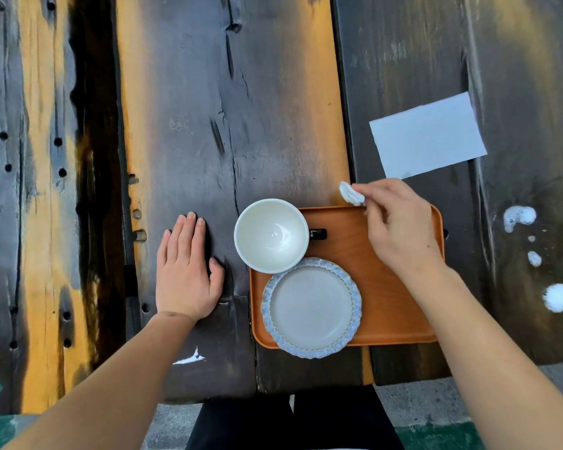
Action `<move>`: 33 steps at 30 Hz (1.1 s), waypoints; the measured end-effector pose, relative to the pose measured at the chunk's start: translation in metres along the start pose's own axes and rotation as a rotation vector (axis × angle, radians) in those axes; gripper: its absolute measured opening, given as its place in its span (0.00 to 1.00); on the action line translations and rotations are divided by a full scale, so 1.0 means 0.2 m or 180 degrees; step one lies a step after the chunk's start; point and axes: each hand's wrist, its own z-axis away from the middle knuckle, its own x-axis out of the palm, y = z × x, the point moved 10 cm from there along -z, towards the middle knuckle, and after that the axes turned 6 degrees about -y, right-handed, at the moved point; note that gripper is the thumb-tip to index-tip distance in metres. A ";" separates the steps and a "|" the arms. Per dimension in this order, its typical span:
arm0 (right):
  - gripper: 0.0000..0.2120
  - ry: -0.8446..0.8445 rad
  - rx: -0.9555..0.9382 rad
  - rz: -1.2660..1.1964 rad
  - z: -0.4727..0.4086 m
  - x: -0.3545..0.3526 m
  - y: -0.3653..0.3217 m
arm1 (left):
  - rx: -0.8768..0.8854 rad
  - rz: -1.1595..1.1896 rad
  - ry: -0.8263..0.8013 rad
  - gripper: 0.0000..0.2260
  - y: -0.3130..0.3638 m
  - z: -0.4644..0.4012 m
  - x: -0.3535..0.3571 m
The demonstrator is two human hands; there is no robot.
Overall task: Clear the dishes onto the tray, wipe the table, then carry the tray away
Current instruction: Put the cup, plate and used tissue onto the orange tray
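An orange tray (394,306) lies on the dark wooden table (241,125) near its front edge. A white bowl (271,236) sits on the tray's far left corner, overhanging the rim. In front of it lies a grey plate with a blue scalloped border (311,307), reaching past the tray's near edge. My right hand (400,228) hovers over the tray's far edge and pinches a small crumpled white tissue (351,193). My left hand (187,271) rests flat on the table just left of the tray, fingers straight.
A white sheet of paper (428,136) lies on the table beyond the tray to the right. White paint blotches (558,297) mark the planks at the right. A small dark object (317,234) shows behind the bowl. The table's front edge runs just below the tray.
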 end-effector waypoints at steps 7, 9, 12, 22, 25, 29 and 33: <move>0.11 -0.0130 -0.0110 0.0167 0.23 0.08 0.00 | 0.0004 0.0003 0.0008 0.31 0.01 0.00 0.00; 0.09 -0.0126 -0.0191 0.0252 0.24 0.12 0.00 | -0.0001 0.0005 0.0005 0.31 0.01 0.00 -0.01; 0.08 -0.0192 -0.0205 0.0279 0.23 0.17 0.00 | -0.0003 0.0004 0.0001 0.31 0.01 0.00 -0.01; 0.07 -0.0286 0.0026 0.0093 0.20 0.20 0.07 | -0.0002 0.0045 0.0044 0.31 0.01 0.00 0.00; 0.06 -0.0366 0.0060 0.0156 0.20 0.22 0.06 | 0.0008 0.0056 0.0053 0.31 0.01 0.01 0.00; 0.06 -0.0374 0.0130 0.0179 0.20 0.22 0.07 | 0.0028 0.0100 0.0083 0.30 0.01 0.01 0.00; 0.08 -0.0433 0.0074 0.0213 0.22 0.22 0.05 | 0.0034 0.0133 0.0069 0.30 0.00 0.01 0.00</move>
